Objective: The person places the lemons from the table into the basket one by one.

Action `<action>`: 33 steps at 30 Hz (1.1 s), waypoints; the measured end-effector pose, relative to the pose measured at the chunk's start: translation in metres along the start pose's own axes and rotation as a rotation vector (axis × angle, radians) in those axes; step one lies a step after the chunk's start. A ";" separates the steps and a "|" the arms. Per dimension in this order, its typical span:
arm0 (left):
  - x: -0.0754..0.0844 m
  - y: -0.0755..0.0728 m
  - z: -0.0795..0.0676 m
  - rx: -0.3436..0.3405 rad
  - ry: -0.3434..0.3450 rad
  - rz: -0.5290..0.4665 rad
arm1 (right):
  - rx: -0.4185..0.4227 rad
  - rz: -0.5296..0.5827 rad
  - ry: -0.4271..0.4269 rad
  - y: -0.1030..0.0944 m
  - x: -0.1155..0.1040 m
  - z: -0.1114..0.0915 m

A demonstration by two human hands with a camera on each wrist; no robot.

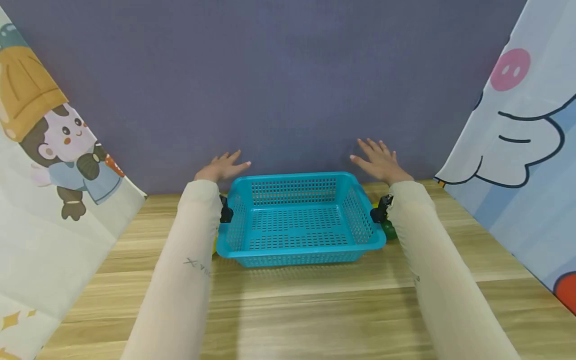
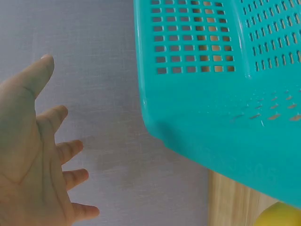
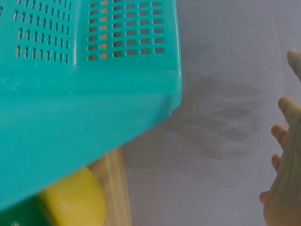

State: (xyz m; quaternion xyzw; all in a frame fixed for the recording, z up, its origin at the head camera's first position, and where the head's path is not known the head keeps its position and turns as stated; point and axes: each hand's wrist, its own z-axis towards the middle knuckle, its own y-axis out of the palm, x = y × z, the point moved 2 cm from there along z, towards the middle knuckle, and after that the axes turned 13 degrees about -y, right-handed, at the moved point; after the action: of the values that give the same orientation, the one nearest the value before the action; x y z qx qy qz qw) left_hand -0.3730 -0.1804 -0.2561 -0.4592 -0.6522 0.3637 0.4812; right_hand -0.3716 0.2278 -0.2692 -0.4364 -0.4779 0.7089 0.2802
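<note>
Left hand: I see the left hand (image 1: 221,168) open wide, thumb out and fingers apart, gripping nothing; it is past the basket's far left corner, near the rim but apart from it.
Right hand: the right hand (image 1: 379,164) is just as spread, with nothing in its grasp, beyond the far right corner and clear of the plastic.
Basket: the blue perforated plastic basket (image 1: 294,252) stands upright on the wood-grain desk (image 1: 315,305), between the two forearms, its bare slotted floor showing.
Left of the basket: a yellow rounded item (image 2: 281,216), mostly hidden; I can't tell what it is.
Right of the basket: a smooth yellow object (image 3: 75,197) beside a dark green one (image 1: 389,230), both partly covered by the basket in the right wrist view.
Sleeves: pale cream on both arms, with a small black device at each wrist.
Backdrop: plain grey-purple cloth (image 1: 292,90) behind, flanked by cartoon-printed sheets, a hatted figure at left and a pink-snouted one at right.
</note>
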 end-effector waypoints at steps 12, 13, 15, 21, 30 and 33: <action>-0.018 0.002 0.008 -0.015 0.029 -0.053 | 0.012 0.066 -0.020 0.007 0.011 -0.006; -0.019 0.002 0.008 -0.019 0.031 -0.056 | 0.012 0.067 -0.023 0.008 0.012 -0.006; -0.020 0.001 0.009 -0.023 0.038 -0.051 | 0.007 0.068 -0.026 0.009 0.014 -0.008; -0.025 -0.001 0.011 -0.031 0.062 -0.040 | -0.015 0.104 -0.028 0.012 0.018 -0.010; -0.035 -0.003 0.006 -0.055 0.092 -0.077 | -0.010 0.104 -0.095 0.015 0.024 -0.019; -0.039 -0.003 0.004 -0.059 0.099 -0.087 | -0.001 0.117 -0.100 0.014 0.029 -0.026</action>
State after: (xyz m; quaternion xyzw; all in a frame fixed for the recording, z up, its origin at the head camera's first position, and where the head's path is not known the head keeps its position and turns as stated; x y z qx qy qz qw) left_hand -0.3730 -0.2186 -0.2656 -0.4619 -0.6573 0.2997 0.5146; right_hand -0.3613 0.2569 -0.2965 -0.4276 -0.4656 0.7447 0.2139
